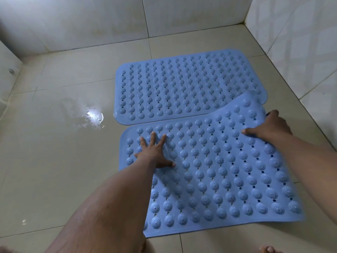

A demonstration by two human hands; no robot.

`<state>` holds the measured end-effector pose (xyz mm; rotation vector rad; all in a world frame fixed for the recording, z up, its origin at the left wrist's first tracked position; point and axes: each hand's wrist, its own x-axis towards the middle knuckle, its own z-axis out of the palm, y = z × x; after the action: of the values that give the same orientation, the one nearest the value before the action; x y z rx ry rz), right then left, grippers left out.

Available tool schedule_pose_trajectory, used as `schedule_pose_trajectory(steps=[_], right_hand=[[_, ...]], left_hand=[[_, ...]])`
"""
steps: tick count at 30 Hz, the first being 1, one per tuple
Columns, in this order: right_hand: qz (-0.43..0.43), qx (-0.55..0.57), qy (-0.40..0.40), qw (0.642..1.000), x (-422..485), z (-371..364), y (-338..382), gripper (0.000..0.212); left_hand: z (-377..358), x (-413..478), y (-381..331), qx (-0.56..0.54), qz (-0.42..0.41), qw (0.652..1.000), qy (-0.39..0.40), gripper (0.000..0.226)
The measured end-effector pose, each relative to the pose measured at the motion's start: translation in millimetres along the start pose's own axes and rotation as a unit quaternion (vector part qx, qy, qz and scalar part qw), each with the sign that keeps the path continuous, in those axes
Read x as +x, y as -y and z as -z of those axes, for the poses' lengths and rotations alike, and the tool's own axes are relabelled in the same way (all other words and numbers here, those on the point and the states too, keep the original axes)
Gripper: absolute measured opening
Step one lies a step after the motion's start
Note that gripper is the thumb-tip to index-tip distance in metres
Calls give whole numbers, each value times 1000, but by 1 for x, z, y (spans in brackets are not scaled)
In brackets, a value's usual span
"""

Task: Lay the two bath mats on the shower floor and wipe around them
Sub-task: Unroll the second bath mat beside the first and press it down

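Two blue rubber bath mats with raised round studs are on the beige tiled shower floor (54, 143). The far mat (182, 84) lies flat near the back wall. The near mat (218, 179) lies in front of it, its left part flat and its right end lifted off the tiles, overlapping the far mat's near right corner. My left hand (155, 152) rests flat on the near mat's left part with fingers spread. My right hand (269, 126) grips the raised far right edge of the near mat.
White tiled walls (91, 21) close the space at the back, left and right. A wet patch with a bright reflection (93, 115) lies on the floor left of the mats. Toes (268, 250) show at the bottom right edge.
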<state>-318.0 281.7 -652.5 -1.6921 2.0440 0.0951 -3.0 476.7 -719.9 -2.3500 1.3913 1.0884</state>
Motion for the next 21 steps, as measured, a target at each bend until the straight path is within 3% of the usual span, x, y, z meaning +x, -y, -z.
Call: schedule_pose_trajectory(steps=[2,4,7,10,12,17,21], right_hand=[[-22,-40,-14,999,3,-3,-3,117],[-36,-41,4,998,4,0,-2,111],[-38,47,56,997,8,7,-4,93],[-35,91,60,993,6,9,-7,90],[-36,73,23,996,6,8,-10,85],[-18,12,-121,992,4,-2,-17,97],[-45,-3,-92,995,5,-3,-15,99]], left_hand=[[1,1,0,-3,-1,1000,4,132],[1,2,0,-5,-2,1000,6,132],[2,4,-1,-8,0,1000,6,133],[3,5,-3,-2,7,1000,6,134],[4,4,-5,0,11,1000,5,134],[5,5,-8,1,13,1000,6,134],[3,7,-13,68,-11,997,-43,123]])
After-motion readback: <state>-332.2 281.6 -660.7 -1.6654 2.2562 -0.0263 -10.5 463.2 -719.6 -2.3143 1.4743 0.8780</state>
